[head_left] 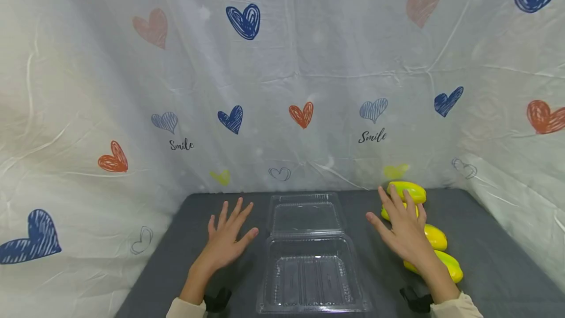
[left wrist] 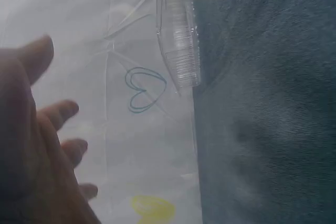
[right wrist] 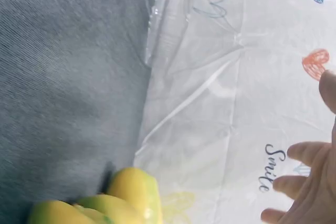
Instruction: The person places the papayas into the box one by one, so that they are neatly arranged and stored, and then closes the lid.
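Note:
A clear plastic clamshell box (head_left: 309, 271) lies open in the middle of the grey table (head_left: 494, 259), its lid (head_left: 305, 214) folded back toward the wall. My left hand (head_left: 227, 237) hovers flat with fingers spread, just left of the box, holding nothing. My right hand (head_left: 401, 227) is spread open right of the box, above several yellow-green mangoes (head_left: 408, 191). In the left wrist view my fingers (left wrist: 63, 111) are straight and the box edge (left wrist: 178, 40) shows beyond them. The right wrist view shows mangoes (right wrist: 131, 195) below and my fingertips (right wrist: 299, 153) at the right edge.
A white sheet (head_left: 282, 87) printed with hearts and "Smile" hangs behind and on both sides of the table. Black wrist straps (head_left: 218, 301) sit at the near edge.

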Motion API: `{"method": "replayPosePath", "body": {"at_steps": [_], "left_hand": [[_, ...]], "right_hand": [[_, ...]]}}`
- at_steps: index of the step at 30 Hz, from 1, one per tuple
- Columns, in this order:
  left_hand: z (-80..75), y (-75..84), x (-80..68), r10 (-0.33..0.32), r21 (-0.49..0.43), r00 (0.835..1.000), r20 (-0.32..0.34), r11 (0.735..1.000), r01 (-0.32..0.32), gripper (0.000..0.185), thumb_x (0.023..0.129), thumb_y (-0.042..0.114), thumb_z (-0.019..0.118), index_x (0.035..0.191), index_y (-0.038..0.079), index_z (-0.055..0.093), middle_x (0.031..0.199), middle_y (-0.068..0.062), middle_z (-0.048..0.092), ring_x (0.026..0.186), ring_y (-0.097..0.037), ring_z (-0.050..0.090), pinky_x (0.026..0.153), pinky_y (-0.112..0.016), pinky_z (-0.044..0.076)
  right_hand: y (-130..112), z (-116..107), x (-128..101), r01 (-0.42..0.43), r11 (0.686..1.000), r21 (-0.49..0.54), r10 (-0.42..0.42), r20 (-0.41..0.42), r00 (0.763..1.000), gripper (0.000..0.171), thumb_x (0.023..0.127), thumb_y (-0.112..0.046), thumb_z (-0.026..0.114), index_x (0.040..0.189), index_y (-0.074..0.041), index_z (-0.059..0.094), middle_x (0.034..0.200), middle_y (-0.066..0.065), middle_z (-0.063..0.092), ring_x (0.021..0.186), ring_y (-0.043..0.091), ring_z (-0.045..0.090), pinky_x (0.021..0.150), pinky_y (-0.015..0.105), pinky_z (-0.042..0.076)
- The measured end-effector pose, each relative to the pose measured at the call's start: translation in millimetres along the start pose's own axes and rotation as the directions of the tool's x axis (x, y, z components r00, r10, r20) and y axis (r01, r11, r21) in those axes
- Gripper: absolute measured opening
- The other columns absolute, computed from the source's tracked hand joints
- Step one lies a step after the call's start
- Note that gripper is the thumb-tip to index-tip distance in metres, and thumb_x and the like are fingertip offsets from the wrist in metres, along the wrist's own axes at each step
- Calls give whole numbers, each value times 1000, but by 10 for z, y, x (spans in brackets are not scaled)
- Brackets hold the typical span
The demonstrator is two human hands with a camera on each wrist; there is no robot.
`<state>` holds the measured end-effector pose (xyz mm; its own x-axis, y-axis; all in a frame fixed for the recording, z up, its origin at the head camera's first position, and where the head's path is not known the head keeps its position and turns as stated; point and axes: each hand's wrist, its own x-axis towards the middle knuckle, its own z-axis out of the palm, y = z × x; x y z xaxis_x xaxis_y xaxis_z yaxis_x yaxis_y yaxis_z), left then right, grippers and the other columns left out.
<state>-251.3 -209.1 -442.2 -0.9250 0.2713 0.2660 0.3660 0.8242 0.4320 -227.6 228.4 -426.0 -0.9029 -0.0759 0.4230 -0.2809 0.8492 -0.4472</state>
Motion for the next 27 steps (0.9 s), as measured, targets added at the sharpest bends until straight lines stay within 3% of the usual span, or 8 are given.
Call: {"method": "replayPosePath", "body": {"at_steps": [8,17,22,27], "left_hand": [[78,-19,-189,118,-166,990,79,981,-103,74,99,43,65,161,38,26,172,-1,10,159,-43,-3,113,-79,1],[223,-67,-333,234,-246,962,141,950,-195,88,86,41,79,160,34,31,171,-6,18,156,-50,3,110,-81,-1],[305,-68,-349,259,-228,949,179,949,-216,88,86,45,78,160,26,35,170,-8,22,156,-51,5,110,-83,4],[371,-53,-346,260,-214,947,186,952,-220,82,89,45,76,159,24,38,170,-6,26,156,-50,7,110,-83,8]], "right_hand": [[31,111,-114,67,988,142,-69,15,997,71,101,-40,62,161,-14,33,167,22,24,153,51,17,110,79,12],[16,204,-183,40,982,185,-48,43,998,66,101,-39,63,157,-11,40,155,25,47,142,52,38,107,75,30],[22,239,-196,41,980,195,-51,46,998,65,102,-39,61,156,-9,40,147,20,56,135,49,47,103,71,38],[37,261,-187,34,978,208,-43,41,998,64,103,-39,61,155,-7,43,139,18,63,133,47,50,104,70,38]]}}
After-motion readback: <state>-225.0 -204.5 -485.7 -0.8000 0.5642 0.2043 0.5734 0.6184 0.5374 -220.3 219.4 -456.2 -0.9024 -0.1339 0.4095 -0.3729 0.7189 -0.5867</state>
